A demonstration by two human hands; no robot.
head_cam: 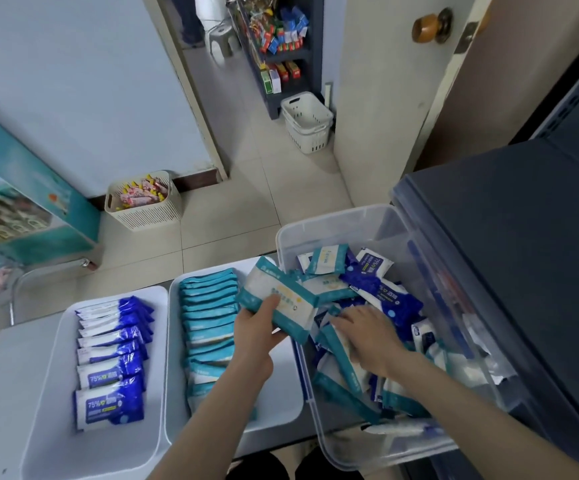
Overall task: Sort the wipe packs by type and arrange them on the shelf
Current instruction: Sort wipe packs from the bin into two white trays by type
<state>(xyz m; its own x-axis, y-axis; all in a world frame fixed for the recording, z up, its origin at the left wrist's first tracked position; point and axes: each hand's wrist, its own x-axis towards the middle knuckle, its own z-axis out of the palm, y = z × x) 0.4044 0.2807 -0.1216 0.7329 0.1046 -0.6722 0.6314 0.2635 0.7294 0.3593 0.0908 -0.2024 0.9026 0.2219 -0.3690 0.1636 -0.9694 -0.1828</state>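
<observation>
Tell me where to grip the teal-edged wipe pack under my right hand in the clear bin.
Probably grip the tilted teal-and-white plastic wipe pack by its raised long teal edge, from above, pinching both flat faces: it leans on edge in the heap inside the clear plastic bin, under the right hand.

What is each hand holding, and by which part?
The left hand holds a teal-and-white wipe pack by its near edge, thumb on its face. The right hand rests on loose packs in the clear bin, with no grip visible.
</observation>
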